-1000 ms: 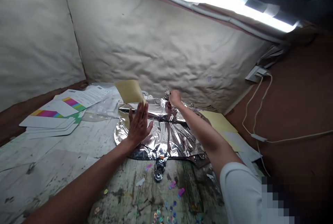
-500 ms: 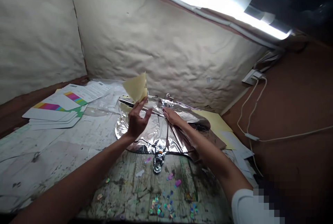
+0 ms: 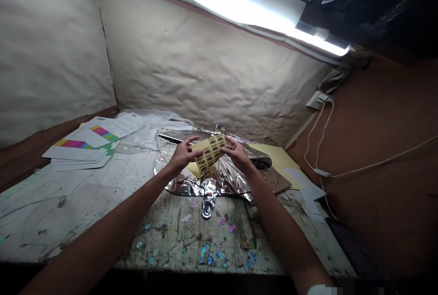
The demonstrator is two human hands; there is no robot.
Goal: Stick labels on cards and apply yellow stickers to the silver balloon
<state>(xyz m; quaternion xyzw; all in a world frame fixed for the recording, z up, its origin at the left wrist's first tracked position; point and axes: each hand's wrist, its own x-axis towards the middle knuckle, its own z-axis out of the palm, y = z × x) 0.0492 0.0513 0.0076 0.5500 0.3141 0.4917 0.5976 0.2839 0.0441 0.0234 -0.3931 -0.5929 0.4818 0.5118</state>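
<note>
Paint-stained bench [image 3: 68,208] — left grip [image 3: 185,155] and right grip [image 3: 237,155] pinch a curled tan label sheet [image 3: 208,152] at 12 o'clock, held above crumpled silver foil [image 3: 229,181].

Silver foil [image 3: 232,178] apparently blocks passage to the wall [image 3: 205,71].

Stacked white cards [image 3: 78,155] with rainbow stripes lie left, and holographic confetti [image 3: 209,254] scatters across the paint-stained table [image 3: 61,222].

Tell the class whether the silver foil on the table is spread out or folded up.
Spread out: the silver foil lies wide on the table, creased, under the label sheet held by the left hand and right hand.
</note>
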